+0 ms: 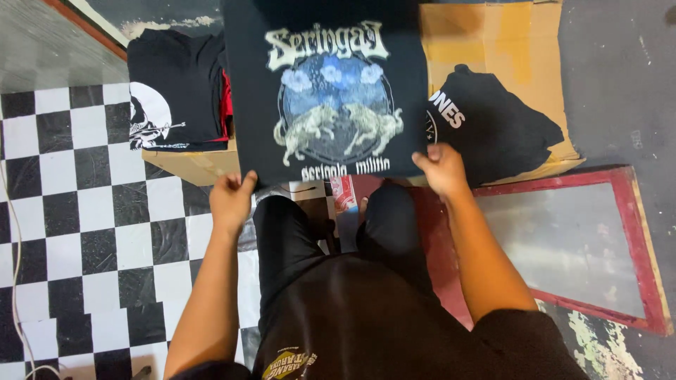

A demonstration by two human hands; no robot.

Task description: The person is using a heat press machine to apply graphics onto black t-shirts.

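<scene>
Left hand (231, 200) and right hand (441, 169) each pinch a lower corner of a dark printed T-shirt (327, 91); even tension between them should keep it flat above the cardboard (507, 42).

I see my left hand (231, 200) and right hand (442, 169) pinching a dark shirt (327, 91) of soft matt cloth, its printed picture slightly chalky. Under the shirt lies flattened cardboard (493, 42), dull brown paperboard with creases. Left of the shirt, a folded stack (176, 91) of the same matt cloth. Below it, checkered floor tiles (84, 211) look smooth, faintly glossy; the red frame (634, 211) looks like scuffed painted wood.
</scene>
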